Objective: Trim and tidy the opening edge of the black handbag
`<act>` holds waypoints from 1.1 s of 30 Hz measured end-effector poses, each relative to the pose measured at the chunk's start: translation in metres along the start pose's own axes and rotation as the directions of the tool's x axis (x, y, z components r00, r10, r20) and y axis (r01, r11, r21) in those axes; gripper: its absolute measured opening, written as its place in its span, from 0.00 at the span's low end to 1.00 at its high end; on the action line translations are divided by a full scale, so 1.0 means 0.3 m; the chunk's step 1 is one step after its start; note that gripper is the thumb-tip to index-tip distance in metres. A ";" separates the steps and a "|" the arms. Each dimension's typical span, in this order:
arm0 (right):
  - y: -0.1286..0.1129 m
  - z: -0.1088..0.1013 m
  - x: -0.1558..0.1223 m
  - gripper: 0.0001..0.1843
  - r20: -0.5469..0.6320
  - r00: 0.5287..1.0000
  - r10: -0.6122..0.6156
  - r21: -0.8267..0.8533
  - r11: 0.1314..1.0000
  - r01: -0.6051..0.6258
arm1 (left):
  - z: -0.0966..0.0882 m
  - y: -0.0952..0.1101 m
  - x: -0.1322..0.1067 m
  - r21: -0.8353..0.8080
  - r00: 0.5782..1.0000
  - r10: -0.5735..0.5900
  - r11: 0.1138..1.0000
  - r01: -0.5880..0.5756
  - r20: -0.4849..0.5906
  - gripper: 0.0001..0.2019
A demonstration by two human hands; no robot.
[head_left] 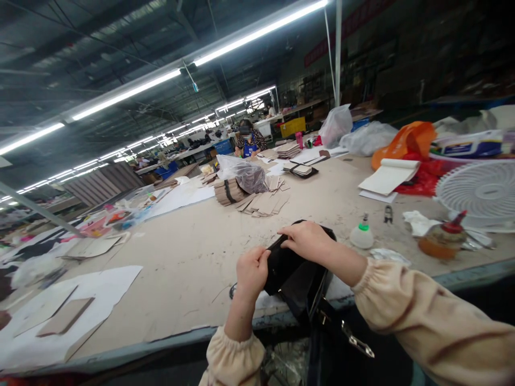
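Note:
A black bag (295,292) with its mouth turned up rests at the front edge of the table, partly over the edge. My left hand (252,269) pinches the bag's left rim between thumb and fingers. Across the top, my right hand (308,241) grips the far rim, and its forearm covers part of the bag. A black strap hangs down from the bag, and a silver metal clasp (356,340) dangles beside it. The inside of the bag is dark, so I cannot make out what it holds.
Right of the bag stand a white bottle (362,236) with a green collar, small snips (388,214), an amber glue bottle (442,239) and a white basket (478,193). Cardboard pieces (263,203) lie ahead. White sheets (100,284) lie left. A person (250,140) sits across the table.

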State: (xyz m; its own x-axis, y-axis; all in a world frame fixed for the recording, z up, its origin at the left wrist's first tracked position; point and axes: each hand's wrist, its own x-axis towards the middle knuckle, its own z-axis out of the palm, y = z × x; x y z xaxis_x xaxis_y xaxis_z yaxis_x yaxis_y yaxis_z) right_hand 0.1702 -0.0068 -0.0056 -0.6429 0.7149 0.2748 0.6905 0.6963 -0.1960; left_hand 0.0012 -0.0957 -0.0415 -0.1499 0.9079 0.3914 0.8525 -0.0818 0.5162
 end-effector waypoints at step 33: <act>-0.005 -0.004 -0.014 0.18 -0.015 0.999 0.037 0.017 0.999 -0.037 | -0.011 -0.003 0.021 0.135 0.995 -0.021 0.991 0.008 0.095 0.11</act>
State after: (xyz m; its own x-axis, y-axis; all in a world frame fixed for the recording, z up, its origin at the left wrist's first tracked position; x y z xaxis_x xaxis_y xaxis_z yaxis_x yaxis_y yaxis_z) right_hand 0.1723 -0.0109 -0.0054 -0.6121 0.7391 0.2814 0.7077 0.6707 -0.2221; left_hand -0.0023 -0.0912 -0.0371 -0.1197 0.9443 0.3064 0.9112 -0.0181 0.4116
